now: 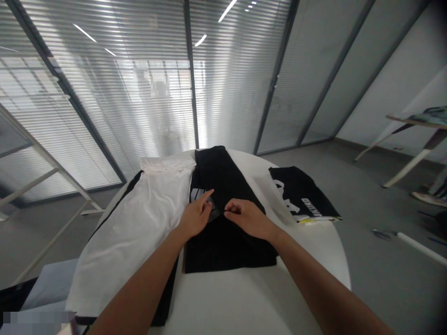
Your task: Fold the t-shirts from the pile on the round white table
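Pinching black garment (223,218) mid-frame: right hand (249,217) grasps a fold, left hand (196,215) released, finger resting. Soft, light, limp — grip edges.

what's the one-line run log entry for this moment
left hand: on black garment | right hand: pinching its fold | white garment: left | table: round white
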Action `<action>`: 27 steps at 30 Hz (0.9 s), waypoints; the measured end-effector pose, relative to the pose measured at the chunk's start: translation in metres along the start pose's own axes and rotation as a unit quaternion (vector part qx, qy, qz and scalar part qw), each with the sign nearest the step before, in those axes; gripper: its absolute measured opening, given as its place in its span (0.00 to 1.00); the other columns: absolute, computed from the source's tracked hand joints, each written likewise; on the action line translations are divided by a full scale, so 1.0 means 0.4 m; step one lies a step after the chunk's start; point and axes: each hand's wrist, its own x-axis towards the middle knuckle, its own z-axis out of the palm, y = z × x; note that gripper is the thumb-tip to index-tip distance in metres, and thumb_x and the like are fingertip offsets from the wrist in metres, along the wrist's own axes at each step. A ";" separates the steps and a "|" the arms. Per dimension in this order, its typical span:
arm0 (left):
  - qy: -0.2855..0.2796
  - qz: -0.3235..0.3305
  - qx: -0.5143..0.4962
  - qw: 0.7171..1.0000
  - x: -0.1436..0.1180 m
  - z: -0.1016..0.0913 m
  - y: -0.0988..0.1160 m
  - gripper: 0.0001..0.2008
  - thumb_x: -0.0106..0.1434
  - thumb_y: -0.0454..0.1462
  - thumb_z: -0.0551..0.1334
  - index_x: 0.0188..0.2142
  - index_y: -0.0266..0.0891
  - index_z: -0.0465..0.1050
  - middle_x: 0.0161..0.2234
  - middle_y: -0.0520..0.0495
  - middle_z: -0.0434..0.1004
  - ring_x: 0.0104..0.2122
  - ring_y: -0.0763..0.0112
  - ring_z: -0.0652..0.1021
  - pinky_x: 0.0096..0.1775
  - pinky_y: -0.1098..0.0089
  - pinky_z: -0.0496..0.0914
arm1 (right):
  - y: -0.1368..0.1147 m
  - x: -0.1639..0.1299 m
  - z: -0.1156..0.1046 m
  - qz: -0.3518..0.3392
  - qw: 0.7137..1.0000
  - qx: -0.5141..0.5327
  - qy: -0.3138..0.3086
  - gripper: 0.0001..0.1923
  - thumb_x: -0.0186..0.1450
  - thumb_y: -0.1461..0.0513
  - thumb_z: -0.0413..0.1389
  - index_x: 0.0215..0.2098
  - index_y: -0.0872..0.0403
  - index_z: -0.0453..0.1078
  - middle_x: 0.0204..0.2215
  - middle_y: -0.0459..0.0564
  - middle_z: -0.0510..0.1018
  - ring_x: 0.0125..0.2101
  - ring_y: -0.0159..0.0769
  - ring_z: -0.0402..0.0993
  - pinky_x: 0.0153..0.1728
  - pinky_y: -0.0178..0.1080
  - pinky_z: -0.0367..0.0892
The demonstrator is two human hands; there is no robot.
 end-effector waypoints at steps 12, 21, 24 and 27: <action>0.012 -0.056 -0.142 0.988 0.015 -0.017 0.006 0.15 0.59 0.34 0.55 0.42 0.39 0.76 0.41 0.49 0.79 0.41 0.68 0.77 0.47 0.68 0.70 | 0.010 0.002 0.062 -0.025 0.958 0.260 -0.122 0.14 0.62 0.59 0.59 0.45 0.54 0.73 0.37 0.48 0.78 0.38 0.32 0.74 0.43 0.38 0.67; 0.046 -0.143 -0.114 0.982 0.020 -0.034 -0.011 0.16 0.58 0.34 0.53 0.43 0.40 0.74 0.30 0.51 0.75 0.28 0.70 0.75 0.33 0.69 0.69 | -0.011 -0.022 0.048 -0.019 0.961 0.178 -0.210 0.15 0.61 0.58 0.59 0.47 0.52 0.71 0.40 0.50 0.77 0.33 0.32 0.73 0.29 0.34 0.68; 0.001 -0.125 -0.090 0.988 0.018 -0.031 -0.017 0.17 0.57 0.33 0.54 0.44 0.40 0.75 0.34 0.50 0.78 0.30 0.69 0.77 0.35 0.68 0.71 | -0.013 -0.026 0.046 -0.063 0.986 -0.027 -0.151 0.10 0.62 0.60 0.58 0.42 0.51 0.72 0.33 0.46 0.77 0.31 0.32 0.72 0.33 0.35 0.64; -0.031 -0.092 -0.069 0.993 0.015 -0.030 -0.019 0.21 0.54 0.30 0.54 0.46 0.40 0.75 0.45 0.46 0.79 0.40 0.65 0.78 0.44 0.65 0.72 | -0.014 -0.029 0.045 -0.105 0.975 -0.127 -0.146 0.09 0.62 0.58 0.59 0.41 0.50 0.72 0.32 0.44 0.77 0.32 0.33 0.72 0.35 0.35 0.62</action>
